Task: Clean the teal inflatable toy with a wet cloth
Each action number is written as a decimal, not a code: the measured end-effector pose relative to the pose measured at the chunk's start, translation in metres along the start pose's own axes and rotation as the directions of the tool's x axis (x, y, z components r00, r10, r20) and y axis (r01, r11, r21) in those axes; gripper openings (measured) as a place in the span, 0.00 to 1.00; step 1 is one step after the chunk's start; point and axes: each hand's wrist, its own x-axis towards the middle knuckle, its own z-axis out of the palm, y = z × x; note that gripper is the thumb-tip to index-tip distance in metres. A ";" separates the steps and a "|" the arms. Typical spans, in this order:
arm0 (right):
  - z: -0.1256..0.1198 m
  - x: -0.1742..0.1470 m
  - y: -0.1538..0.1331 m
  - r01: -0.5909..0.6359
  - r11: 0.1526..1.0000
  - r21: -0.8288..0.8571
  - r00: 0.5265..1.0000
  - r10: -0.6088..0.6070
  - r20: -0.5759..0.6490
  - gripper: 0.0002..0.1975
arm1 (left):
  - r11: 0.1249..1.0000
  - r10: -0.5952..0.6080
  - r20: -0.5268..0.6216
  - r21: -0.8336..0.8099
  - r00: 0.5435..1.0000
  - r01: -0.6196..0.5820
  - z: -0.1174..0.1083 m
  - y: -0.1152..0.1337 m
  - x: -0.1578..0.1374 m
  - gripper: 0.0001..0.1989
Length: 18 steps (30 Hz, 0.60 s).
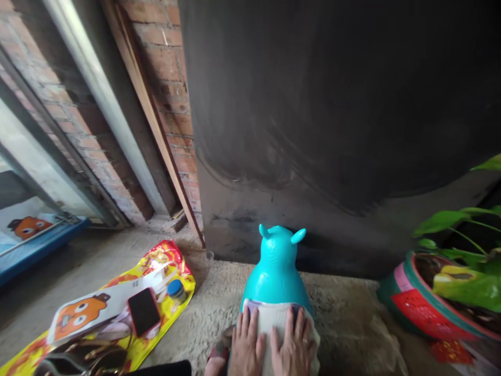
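A glossy turquoise hopper toy (277, 279), shaped like an animal with two ears, stands on the floor in front of me. Over its back lies an off-white cloth (268, 316) with a purple patch near each far corner. My left hand (247, 347) rests flat on the cloth's left side, fingers stretched forward. Beside it my right hand (293, 344) presses flat on the right side, its fingers slightly spread and a ring on one of them. Both palms face down and hide the cloth beneath.
A dark board (332, 130) rises just beyond the toy. To the left, a yellow bag (182, 266) lies under a phone (143, 312), a blue-lidded jar (177, 291) and a white bag with an orange cartoon (80, 316). A potted plant (422, 308) stands right.
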 end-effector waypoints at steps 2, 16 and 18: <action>-0.002 0.029 -0.004 -0.014 0.999 0.047 0.997 0.011 0.071 0.35 | 1.000 -0.016 0.020 0.020 1.000 0.015 -0.007 0.014 0.021 0.29; 0.004 0.060 0.001 -0.155 0.970 0.189 0.975 0.120 0.185 0.31 | 0.960 -0.036 0.002 0.278 0.999 0.034 -0.008 0.036 0.050 0.28; 0.012 0.033 0.012 -0.203 0.952 0.230 0.974 0.172 0.146 0.32 | 0.937 0.026 -0.034 0.349 0.999 -0.012 -0.001 0.035 0.033 0.26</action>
